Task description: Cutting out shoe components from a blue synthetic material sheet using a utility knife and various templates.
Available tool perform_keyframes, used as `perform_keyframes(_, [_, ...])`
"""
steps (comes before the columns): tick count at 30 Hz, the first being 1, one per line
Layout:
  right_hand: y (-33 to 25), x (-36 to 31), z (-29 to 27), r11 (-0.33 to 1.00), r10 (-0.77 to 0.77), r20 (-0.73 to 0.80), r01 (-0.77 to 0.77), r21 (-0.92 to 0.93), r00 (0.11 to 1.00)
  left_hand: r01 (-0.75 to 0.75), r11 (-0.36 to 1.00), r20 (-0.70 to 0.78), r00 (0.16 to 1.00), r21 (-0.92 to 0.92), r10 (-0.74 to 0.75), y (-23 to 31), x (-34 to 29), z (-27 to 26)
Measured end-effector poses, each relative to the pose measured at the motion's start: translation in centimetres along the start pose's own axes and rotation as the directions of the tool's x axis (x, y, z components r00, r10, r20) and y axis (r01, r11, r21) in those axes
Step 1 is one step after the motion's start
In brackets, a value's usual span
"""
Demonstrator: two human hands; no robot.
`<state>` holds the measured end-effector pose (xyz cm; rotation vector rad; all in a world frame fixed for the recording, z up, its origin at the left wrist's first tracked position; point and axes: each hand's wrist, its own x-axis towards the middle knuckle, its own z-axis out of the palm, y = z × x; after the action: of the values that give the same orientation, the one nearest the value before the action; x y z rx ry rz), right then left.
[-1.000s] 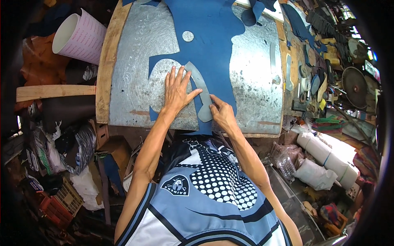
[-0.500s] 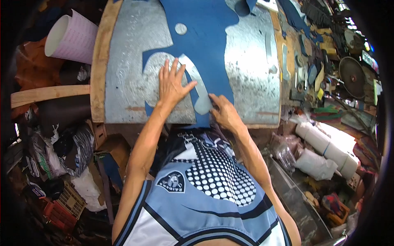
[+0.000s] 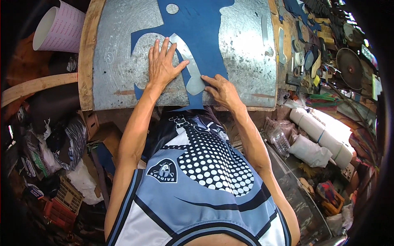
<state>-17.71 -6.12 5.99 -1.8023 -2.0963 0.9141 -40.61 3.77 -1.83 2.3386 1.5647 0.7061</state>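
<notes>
A blue sheet of leather-like material (image 3: 209, 45) with cut-out curves and a round hole lies on a scuffed grey metal plate (image 3: 246, 53). On the sheet rests a pale grey curved template (image 3: 184, 52), narrow at the top and wide and rounded at its near end. My left hand (image 3: 163, 67) lies flat beside the template, fingers spread and thumb pointing towards it. At the template's lower right edge is my right hand (image 3: 221, 91), index finger and thumb reaching to it, the other fingers curled. Anything inside that grip is hidden.
Wood (image 3: 86, 61) edges the plate on the left. A rolled pink-white sheet (image 3: 59, 28) stands beyond it. Right of the plate lie tape rolls (image 3: 297, 59) and scraps; farther off is a round fan (image 3: 349, 69). White wrapped rolls (image 3: 320, 127) lie at the lower right.
The whole view has shifted, so the bench and both hands appear higher and slightly left. The left hand keeps its place beside the template; the right thumb sits slightly farther from its rounded end.
</notes>
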Motion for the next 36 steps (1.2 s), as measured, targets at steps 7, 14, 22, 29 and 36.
perform_keyframes(7, [0.3, -0.1, 0.2, 1.000, -0.012, -0.015, 0.012, -0.009, 1.000, 0.005, 1.000, -0.009, 1.000, -0.004, -0.005, 0.1, 0.0, 0.1])
perform_keyframes(14, [0.6, 0.2, 0.1, 1.000, -0.002, -0.014, 0.003, 0.016, 1.000, 0.018, 1.000, -0.015, 1.000, 0.004, -0.017, 0.3, 0.3, 0.1])
perform_keyframes(22, [-0.1, 0.2, 0.0, 1.000, -0.009, -0.018, 0.009, -0.023, 1.000, 0.025, 1.000, -0.018, 1.000, -0.008, -0.025, 0.5, 0.5, -0.2])
perform_keyframes(29, [0.2, 0.2, 0.4, 0.997, -0.067, -0.042, 0.065, -0.049, 0.997, 0.033, 0.999, -0.064, 0.997, -0.034, -0.035, 0.5, 0.1, -0.1])
perform_keyframes(36, [-0.3, 0.2, -0.2, 0.999, -0.011, -0.001, 0.010, -0.035, 1.000, 0.019, 0.999, -0.029, 0.999, -0.042, -0.021, 0.8, 0.2, -0.8])
